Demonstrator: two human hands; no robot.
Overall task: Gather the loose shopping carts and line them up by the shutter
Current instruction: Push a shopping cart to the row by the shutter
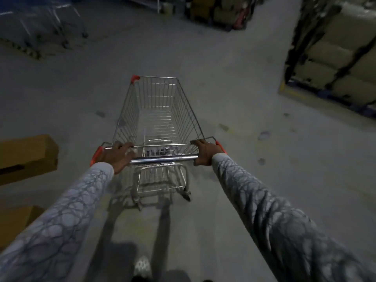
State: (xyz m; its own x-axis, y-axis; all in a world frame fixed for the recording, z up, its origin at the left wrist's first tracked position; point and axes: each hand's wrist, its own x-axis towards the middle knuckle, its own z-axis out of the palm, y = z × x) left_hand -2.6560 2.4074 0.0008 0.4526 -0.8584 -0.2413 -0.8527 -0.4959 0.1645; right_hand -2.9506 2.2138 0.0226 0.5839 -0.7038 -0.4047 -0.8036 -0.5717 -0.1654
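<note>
Left grip (118,155): my fingers are curled over the left end of the push bar (162,158) and clamped on it. Right grip (204,152): closed the same way on the bar's right end, thumb underneath. My patterned grey knit sleeves (61,220) reach to both wrists.

The shopping cart (156,110) stands straight ahead of me on the concrete floor (244,98), in the middle of an open aisle, with its basket pointing away. The basket is bright silver wire mesh and narrows toward the front. The push bar is a smooth chrome tube with red plastic end caps (96,154), and a matching red corner cap (134,78) sits on the front left rim. A lower wire rack and castors show beneath the bar.

Brown cardboard boxes (26,151) lie near on my left. A pallet of wrapped cartons (335,47) stands well apart on the right. Far ahead on the left there are blurred wire carts (50,21).
</note>
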